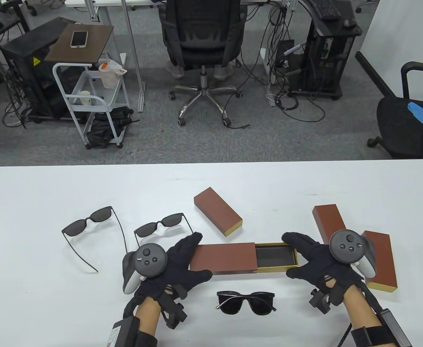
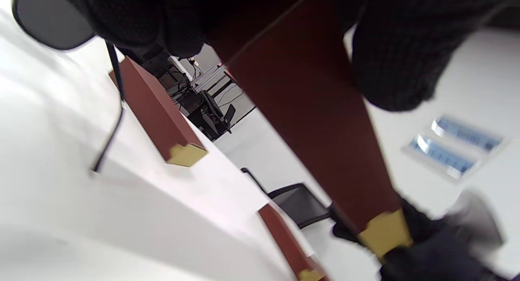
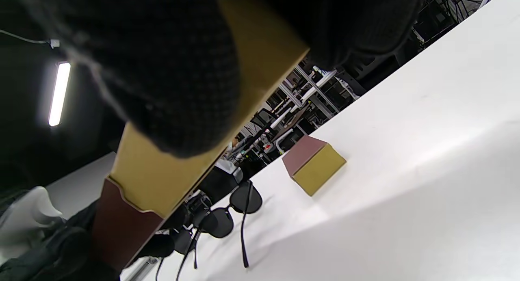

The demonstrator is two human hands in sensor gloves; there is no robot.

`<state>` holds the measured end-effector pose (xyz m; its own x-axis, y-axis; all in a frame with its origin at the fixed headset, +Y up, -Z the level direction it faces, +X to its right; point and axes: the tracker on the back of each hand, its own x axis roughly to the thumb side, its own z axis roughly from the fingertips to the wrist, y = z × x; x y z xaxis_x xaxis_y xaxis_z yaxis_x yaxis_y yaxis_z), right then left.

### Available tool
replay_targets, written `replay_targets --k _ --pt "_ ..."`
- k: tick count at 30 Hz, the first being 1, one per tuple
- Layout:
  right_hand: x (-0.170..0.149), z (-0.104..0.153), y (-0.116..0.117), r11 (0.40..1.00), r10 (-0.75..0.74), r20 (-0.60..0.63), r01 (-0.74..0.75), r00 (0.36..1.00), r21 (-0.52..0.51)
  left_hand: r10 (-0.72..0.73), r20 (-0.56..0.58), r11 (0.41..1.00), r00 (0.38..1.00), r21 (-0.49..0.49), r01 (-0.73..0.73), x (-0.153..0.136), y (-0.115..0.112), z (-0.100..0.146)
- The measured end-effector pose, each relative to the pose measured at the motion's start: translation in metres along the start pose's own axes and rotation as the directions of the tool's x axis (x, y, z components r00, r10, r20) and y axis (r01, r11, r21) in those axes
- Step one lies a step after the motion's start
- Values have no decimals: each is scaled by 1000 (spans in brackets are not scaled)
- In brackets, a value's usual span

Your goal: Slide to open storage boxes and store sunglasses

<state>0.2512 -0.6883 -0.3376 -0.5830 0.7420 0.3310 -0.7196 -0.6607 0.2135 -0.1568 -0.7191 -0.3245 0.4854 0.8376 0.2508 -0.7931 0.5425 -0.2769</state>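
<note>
Office: swivel chair (image 1: 200, 43), computer towers (image 1: 328, 54), cables (image 1: 298, 105).

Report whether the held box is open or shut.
Partly open: the held box shows its gold drawer slid out rightward, empty inside.

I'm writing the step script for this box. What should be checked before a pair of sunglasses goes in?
1. Left hand grips the sleeve: ok.
2. Right hand holds the gold drawer: ok.
3. Drawer pulled fully out: not ok, only partly out.
4. Exposed drawer part bare: ok.
5. Folded sunglasses within reach, just in front of the box: ok.
6. A free hand for them: not ok.
</note>
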Motion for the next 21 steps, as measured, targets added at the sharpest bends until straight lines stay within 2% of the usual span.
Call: replay_targets --k 2,4,7,9,12,14,18,21 --pt "1 0 -1 1000 -8 9 9 1000 -13 148 -59 989 987 10 -148 -4 -3 0" --pt "2 0 0 1000 -9 15 10 1000 -12 296 -117 955 948 62 -291 -8 -8 0" --pt "4 0 2 1000 -17 29 18 999 -18 410 -175 912 895 95 -399 -12 -14 1" --pt "4 0 3 999 -21 32 23 999 -31 485 -219 874 847 102 -474 -17 -18 2" --pt "4 0 4 999 -25 37 26 999 -41 626 -268 773 732 89 -628 -25 -25 2" --pt "4 -1 5 999 -26 33 27 999 -35 673 -284 729 683 93 -679 -27 -27 2" --pt "4 -1 9 999 -39 29 40 999 -29 665 -276 739 694 105 -666 -29 -26 3" --pt "5 -2 12 999 -40 29 41 999 -24 691 -259 719 675 139 -681 -29 -25 5"
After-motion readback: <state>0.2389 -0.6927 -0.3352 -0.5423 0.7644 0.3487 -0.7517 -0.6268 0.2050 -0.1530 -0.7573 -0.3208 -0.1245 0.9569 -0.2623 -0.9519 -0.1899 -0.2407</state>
